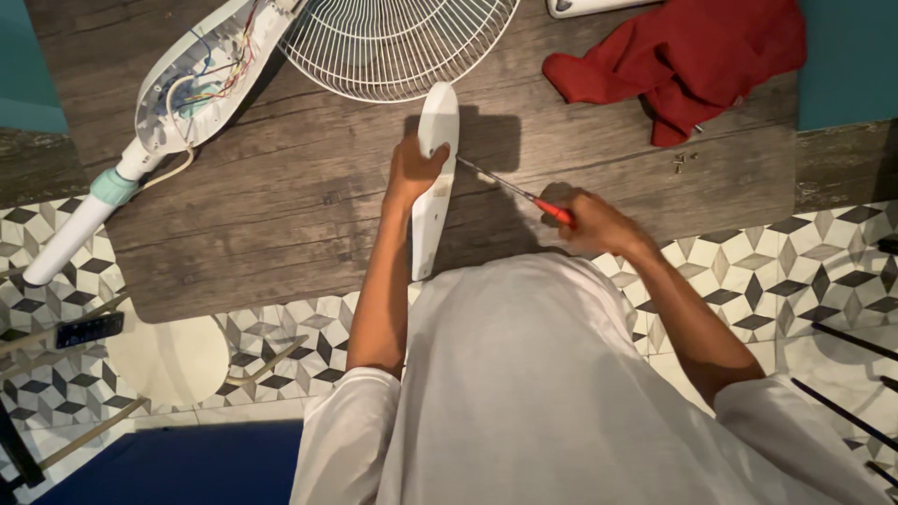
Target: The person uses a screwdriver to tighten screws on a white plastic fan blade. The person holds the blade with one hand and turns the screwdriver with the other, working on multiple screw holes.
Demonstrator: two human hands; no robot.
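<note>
My left hand point(412, 168) grips a long white plastic cover point(435, 187) that stands on its edge on the wooden table point(281, 215). A screwdriver point(519, 193) with a red handle is held in my right hand point(589, 223), to the right of the cover. Its metal tip touches the side of the cover near my left hand's fingers.
A white wire fan grille point(393, 42) lies at the table's far edge. The opened fan stand point(192, 89) with coloured wires lies at far left. A red cloth point(687, 56) and a few small screws point(685, 161) sit at right. Patterned tile floor surrounds the table.
</note>
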